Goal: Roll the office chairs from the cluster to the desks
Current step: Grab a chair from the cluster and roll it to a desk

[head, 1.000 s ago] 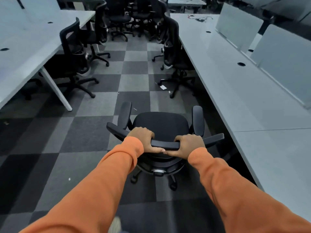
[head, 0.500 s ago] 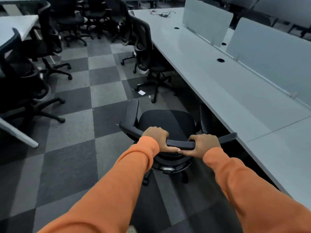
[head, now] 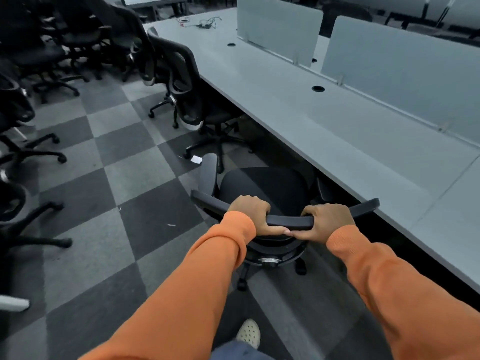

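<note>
Fingers (head: 255,203) of the left hand (head: 250,214) are curling over the top of the black office chair (head: 265,193), clenching the curved upper edge of its backrest, and the right hand (head: 328,220) is doing the same just beside it, thumbs tucked under the rim and nearly touching each other. Both arms are wearing orange sleeves (head: 207,281). That chair is sitting right against the near edge of the long grey desk (head: 324,120), its seat partly under the desktop and its right armrest hidden below it, while its left armrest is standing clear on the aisle side. Further along the same desk edge, another mesh-backed chair (head: 187,87) is standing tucked in, and a small white scrap (head: 196,159) is lying on the chequered carpet (head: 104,178) between the two chairs. Across the aisle from the desk, a cluster of dark chairs (head: 39,61) is crowding the floor. On the desk itself, frosted divider panels (head: 278,27) are standing upright along its far side, round cable holes (head: 318,88) are showing in the top, and a tangle of wires (head: 205,23) is lying at the far end. A pale shoe (head: 248,333) is showing below the held chair. No brand, label or writing is readable anywhere.
</note>
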Motion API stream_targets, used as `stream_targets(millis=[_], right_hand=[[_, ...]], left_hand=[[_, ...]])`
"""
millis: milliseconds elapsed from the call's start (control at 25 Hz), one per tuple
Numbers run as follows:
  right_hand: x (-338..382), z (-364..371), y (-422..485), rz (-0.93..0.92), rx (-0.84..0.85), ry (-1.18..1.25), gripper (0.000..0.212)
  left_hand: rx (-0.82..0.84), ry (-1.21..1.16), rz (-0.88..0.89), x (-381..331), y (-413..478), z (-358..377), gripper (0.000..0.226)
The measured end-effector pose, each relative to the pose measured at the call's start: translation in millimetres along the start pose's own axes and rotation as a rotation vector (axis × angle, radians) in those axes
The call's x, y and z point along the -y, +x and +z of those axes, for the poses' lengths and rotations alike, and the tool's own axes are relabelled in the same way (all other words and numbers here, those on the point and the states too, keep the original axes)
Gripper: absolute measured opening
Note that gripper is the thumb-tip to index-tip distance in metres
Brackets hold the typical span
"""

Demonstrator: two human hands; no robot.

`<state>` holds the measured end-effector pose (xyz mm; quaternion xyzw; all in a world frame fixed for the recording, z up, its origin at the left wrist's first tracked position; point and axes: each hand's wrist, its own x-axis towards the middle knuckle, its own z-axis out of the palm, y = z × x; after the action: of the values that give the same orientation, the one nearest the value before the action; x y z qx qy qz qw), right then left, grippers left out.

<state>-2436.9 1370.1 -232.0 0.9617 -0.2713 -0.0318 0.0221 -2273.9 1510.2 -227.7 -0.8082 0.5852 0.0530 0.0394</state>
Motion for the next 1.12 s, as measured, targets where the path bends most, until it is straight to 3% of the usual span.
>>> stream_targets(millis=[240,440,680,920,1120], right_hand=[[27.6,0.0,63.0,0.082,0.035,0.029,0.085],[62.4,-4.9,104.1,0.187,0.065,0.036,0.084],[116.2,-9.8,161.9,0.376,0.1,0.05,0.088],[181.8,-19.2,215.2,0.622,0.165,0.113,0.093],[216.1,-23.5,239.0,0.777,0.188,0.143,0.099]], left_hand=[[0.007,-0.086,0.069,74.4,52.9,-4.4,0.102],[0.0,-0.095,0.15,138.0,97.0,-4.8,0.078],[-0.098,-0.135,0.295,216.2,152.0,-5.4,0.081],[-0.069,-0.358,0.307,286.4,199.9,-14.2,0.037],[-0.056,-0.323,0.461,316.5,223.2,-15.8,0.03]])
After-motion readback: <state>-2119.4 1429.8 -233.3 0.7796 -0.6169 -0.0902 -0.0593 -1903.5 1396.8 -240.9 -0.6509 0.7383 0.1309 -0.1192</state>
